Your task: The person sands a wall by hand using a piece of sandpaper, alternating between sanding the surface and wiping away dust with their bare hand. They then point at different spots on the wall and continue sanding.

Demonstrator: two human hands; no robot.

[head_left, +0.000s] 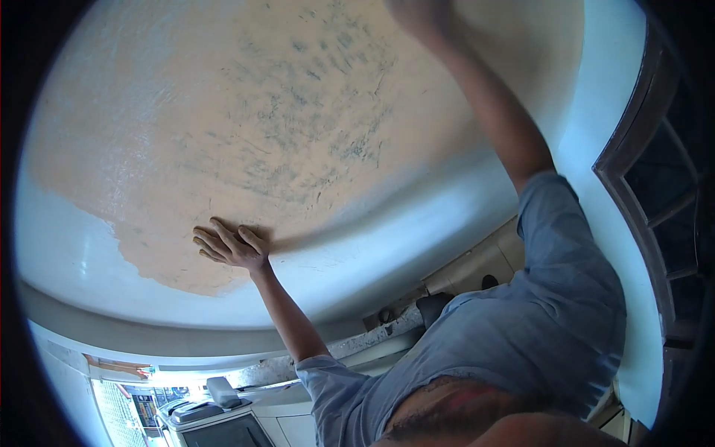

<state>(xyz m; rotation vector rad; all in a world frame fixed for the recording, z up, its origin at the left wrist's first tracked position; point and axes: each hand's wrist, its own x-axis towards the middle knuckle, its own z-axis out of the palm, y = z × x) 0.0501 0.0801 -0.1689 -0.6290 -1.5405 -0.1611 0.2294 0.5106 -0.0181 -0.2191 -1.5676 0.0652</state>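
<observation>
My left hand lies flat with its fingers spread on the wall, and its fingertips look stained. It rests on a tan-coloured patch that covers much of the pale blue-white wall. Dark smudges and scratch-like marks show across the patch, above and to the right of this hand. At the top edge of the view my right hand is close to the same patch. It is blurred and partly cut off by the frame, so neither its fingers nor anything in them can be made out.
A dark-framed window or door with panes stands at the right. Low down at the left are a white appliance-like unit with a dark panel and a bright opening. Pale tiles and a dark object lie below the wall.
</observation>
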